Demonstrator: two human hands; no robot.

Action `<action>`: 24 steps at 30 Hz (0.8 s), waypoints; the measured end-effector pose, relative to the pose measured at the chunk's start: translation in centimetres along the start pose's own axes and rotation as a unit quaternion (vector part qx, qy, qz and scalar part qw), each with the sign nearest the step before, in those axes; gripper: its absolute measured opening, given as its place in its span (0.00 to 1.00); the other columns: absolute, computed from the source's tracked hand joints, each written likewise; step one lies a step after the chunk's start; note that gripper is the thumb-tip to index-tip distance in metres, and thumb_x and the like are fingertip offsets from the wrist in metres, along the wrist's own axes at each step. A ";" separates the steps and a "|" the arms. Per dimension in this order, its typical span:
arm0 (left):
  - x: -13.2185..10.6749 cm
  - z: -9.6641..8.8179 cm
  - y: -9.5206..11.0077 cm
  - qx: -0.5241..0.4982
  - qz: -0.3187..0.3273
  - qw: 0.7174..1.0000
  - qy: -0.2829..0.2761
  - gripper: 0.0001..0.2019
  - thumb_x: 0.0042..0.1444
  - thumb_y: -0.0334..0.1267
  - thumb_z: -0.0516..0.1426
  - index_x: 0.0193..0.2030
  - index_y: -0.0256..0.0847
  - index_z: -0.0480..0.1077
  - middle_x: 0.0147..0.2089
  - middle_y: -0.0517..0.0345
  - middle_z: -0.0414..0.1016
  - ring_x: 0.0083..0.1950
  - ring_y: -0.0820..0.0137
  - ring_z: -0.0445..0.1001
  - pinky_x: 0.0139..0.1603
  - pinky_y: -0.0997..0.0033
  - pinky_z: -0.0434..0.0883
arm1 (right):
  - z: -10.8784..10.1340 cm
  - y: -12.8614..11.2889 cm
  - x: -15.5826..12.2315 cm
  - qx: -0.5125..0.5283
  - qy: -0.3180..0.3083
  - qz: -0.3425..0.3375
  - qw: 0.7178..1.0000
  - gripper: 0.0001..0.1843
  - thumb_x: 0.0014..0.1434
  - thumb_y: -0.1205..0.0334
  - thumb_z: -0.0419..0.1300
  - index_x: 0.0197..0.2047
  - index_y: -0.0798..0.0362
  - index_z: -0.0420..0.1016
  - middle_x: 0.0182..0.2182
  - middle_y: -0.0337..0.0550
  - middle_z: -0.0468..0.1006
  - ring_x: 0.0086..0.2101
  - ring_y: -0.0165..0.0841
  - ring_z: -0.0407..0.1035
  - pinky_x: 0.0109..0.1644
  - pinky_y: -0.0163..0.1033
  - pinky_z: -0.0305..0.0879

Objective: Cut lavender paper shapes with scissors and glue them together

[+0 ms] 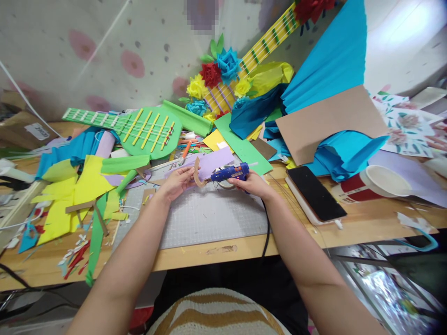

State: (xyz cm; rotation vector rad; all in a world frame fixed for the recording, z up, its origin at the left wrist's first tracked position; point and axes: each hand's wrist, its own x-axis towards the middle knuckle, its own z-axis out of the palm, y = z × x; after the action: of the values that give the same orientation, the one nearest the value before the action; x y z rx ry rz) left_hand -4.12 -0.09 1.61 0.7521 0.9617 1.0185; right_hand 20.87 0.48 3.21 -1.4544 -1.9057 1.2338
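Note:
My right hand [254,185] is wrapped round a blue hot glue gun [228,172], its nozzle pointing left and a clear glue stick jutting from its back. A black cord hangs down from the gun past my wrist. Pinched in my left hand [179,182] is a small curved strip of brown cardboard [198,175], close to the nozzle; I cannot tell whether they touch. Both hands are over a grey cutting mat [209,218]. Lilac paper [218,160] lies just behind them. A roll of tape is partly hidden under the gun.
A green paper instrument [150,132] lies at the back left, and a yellow one with paper flowers [228,90] leans on the wall. Yellow scraps [63,204] cover the left side. A phone [316,193] and a paper cup [373,184] are on the right.

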 end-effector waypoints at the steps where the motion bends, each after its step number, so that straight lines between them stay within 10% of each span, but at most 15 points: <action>1: 0.0 0.0 0.0 -0.001 -0.001 1.000 0.004 0.09 0.49 0.34 0.60 0.38 0.35 0.74 0.33 0.54 0.78 0.32 0.73 0.75 0.35 0.74 0.73 | 0.0 0.0 0.0 -0.005 -0.001 0.001 1.000 0.23 0.45 0.41 0.58 0.19 0.54 0.64 0.16 0.37 0.67 0.18 0.26 0.59 0.24 0.35 0.57; 24: -0.2 0.0 0.1 -0.010 -0.002 1.000 0.003 0.09 0.49 0.32 0.60 0.38 0.34 0.74 0.32 0.53 0.77 0.31 0.73 0.75 0.36 0.71 0.73 | 0.1 0.2 0.2 -0.018 0.037 -0.006 0.999 0.22 0.44 0.41 0.59 0.28 0.54 0.72 0.16 0.37 0.68 0.19 0.27 0.61 0.26 0.35 0.59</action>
State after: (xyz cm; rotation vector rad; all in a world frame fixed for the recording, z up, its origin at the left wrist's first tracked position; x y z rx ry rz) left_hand -4.18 -0.22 1.71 0.7315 0.9559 1.0266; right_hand 20.83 0.68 2.97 -1.4832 -1.8944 1.1307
